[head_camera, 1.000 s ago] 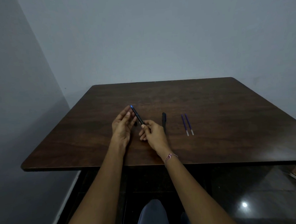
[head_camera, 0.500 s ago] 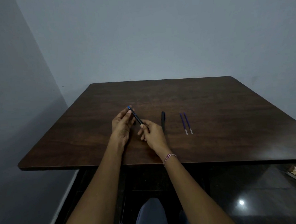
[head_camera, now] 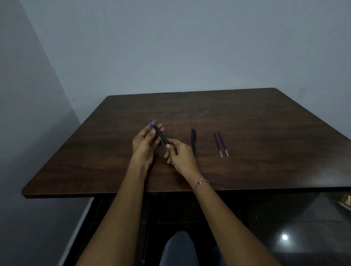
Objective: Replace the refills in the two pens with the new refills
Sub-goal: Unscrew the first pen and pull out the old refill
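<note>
Pen [head_camera: 160, 133] in hand first: a dark barrel with a blue end, held slantwise above the table [head_camera: 253, 169], blue end up and away. Left hand [head_camera: 144, 143] cradles the upper part with its fingers curled round it; right hand [head_camera: 179, 155] pinches the lower end between thumb and fingers. Both hands are closed on it, likely to twist or pull it apart, though no gap in the barrel shows. Second pen [head_camera: 193, 141] lies flat just right of the right hand, pointing away. Two refills [head_camera: 221, 143] lie side by side further right, near each other, clear of the pen. Risks, as I judge them: a small tip piece or spring could pop loose once the barrel opens and roll off, and the right wrist could nudge the second pen, which lies close. The near edge is just under the wrists, so a dropped part may fall to the dark floor. Far and right parts of the table give plenty of room to lay parts down.
</note>
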A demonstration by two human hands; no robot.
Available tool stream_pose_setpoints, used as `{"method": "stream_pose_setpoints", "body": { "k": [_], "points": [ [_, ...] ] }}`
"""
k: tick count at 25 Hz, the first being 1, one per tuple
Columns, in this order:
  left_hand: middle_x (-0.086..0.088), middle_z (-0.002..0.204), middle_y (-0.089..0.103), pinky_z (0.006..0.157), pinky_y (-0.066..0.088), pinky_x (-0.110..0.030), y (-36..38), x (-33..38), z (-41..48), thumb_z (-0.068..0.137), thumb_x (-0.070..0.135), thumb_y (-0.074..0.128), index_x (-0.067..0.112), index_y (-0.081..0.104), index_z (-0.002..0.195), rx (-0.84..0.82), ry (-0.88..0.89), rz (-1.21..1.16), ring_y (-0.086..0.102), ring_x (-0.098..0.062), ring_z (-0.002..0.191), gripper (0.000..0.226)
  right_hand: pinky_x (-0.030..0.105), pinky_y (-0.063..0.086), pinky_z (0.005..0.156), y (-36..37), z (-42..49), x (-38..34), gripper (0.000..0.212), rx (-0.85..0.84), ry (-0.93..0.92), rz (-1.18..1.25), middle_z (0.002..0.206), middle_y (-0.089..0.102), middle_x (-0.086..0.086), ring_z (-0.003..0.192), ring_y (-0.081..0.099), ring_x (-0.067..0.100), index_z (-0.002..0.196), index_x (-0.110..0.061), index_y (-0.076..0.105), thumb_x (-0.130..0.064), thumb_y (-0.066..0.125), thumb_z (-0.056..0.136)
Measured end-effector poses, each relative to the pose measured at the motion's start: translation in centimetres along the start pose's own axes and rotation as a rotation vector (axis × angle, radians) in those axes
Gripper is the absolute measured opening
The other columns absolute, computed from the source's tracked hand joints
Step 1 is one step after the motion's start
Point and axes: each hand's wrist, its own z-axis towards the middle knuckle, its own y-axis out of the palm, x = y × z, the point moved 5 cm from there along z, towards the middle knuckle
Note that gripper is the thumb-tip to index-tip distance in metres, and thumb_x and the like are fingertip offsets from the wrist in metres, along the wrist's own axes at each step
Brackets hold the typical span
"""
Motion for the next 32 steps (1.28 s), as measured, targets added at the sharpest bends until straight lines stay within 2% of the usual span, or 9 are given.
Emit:
{"method": "stream_pose_setpoints", "body": {
  "k": [9,11,15,19,21,23,26,29,32],
  "points": [
    [0.009,0.068,0.069,0.063,0.054,-0.017,-0.35,0.33,-0.31,0.088,0.003,0.060,0.014,0.065,0.105,0.075,0.022,0.034,0.062,-0.005,0.069,0.021,0.018,0.045,0.053,0.17,-0.32,-0.24,0.027,-0.021,-0.007,-0.013,0.063,0.060,-0.006,0.047,0.053,0.002,0.123,-0.018,0.057,-0.017,0.042,0.099],
    [0.008,0.072,0.070,0.064,0.056,-0.019,-0.36,0.33,-0.35,0.091,0.005,0.056,0.012,0.065,0.106,0.086,0.009,-0.008,0.063,-0.006,0.073,0.019,0.019,0.045,0.054,0.12,-0.44,-0.30,0.027,-0.019,-0.003,-0.018,0.064,0.060,-0.006,0.049,0.054,0.003,0.122,-0.019,0.056,-0.018,0.041,0.100],
    [-0.002,0.100,0.070,0.077,0.057,-0.023,-0.18,0.37,-0.50,0.093,-0.005,0.045,0.008,0.056,0.123,0.015,-0.010,0.008,0.066,-0.011,0.094,0.035,0.015,0.044,0.052,0.12,-0.55,-0.53,0.025,-0.010,-0.025,-0.048,0.065,0.059,-0.007,0.047,0.053,0.000,0.120,-0.020,0.055,-0.017,0.041,0.100],
    [0.001,0.091,0.074,0.077,0.057,-0.023,-0.07,0.58,-1.03,0.091,-0.004,0.050,0.010,0.057,0.122,0.005,0.000,0.010,0.070,-0.009,0.087,0.035,0.011,0.042,0.048,0.15,-0.78,-0.61,0.025,-0.023,-0.030,-0.062,0.066,0.059,-0.008,0.045,0.052,-0.004,0.120,-0.021,0.055,-0.017,0.041,0.099],
    [0.001,0.092,0.071,0.074,0.056,-0.022,-0.13,0.62,-1.06,0.089,-0.002,0.054,0.012,0.059,0.119,0.020,0.006,0.028,0.069,-0.009,0.084,0.033,0.013,0.043,0.049,0.08,-0.80,-0.66,0.024,-0.019,-0.023,-0.059,0.066,0.059,-0.007,0.045,0.052,-0.003,0.119,-0.020,0.055,-0.017,0.041,0.099],
    [0.004,0.083,0.067,0.070,0.054,-0.020,-0.09,0.54,-0.96,0.089,-0.001,0.056,0.014,0.062,0.113,0.029,0.018,0.055,0.065,-0.009,0.077,0.029,0.016,0.044,0.051,0.04,-0.73,-0.76,0.023,-0.019,-0.021,-0.059,0.065,0.059,-0.007,0.046,0.053,-0.001,0.118,-0.019,0.055,-0.017,0.042,0.099],
    [0.009,0.069,0.066,0.069,0.051,-0.020,0.00,0.43,-0.74,0.090,0.002,0.055,0.016,0.065,0.105,0.029,0.020,0.052,0.060,-0.011,0.076,0.023,0.012,0.044,0.049,0.06,-0.70,-0.78,0.023,-0.026,-0.025,-0.080,0.066,0.060,-0.007,0.046,0.053,-0.002,0.119,-0.019,0.055,-0.018,0.043,0.099],
    [0.004,0.079,0.072,0.081,0.052,-0.027,-0.15,0.36,-0.49,0.092,0.003,0.048,0.011,0.065,0.105,0.024,-0.019,-0.034,0.065,-0.013,0.084,0.023,0.010,0.043,0.048,0.02,-0.65,-0.68,0.022,-0.018,-0.024,-0.091,0.066,0.060,-0.008,0.045,0.053,-0.004,0.117,-0.021,0.055,-0.018,0.043,0.099],
    [-0.001,0.087,0.075,0.079,0.057,-0.026,-0.14,0.35,-0.47,0.092,-0.001,0.046,0.011,0.065,0.104,0.003,-0.041,-0.040,0.070,-0.013,0.086,0.025,0.015,0.043,0.052,0.05,-0.57,-0.71,0.022,-0.013,-0.027,-0.085,0.067,0.061,-0.007,0.047,0.053,-0.001,0.117,-0.021,0.055,-0.017,0.044,0.099]
  ]
}}
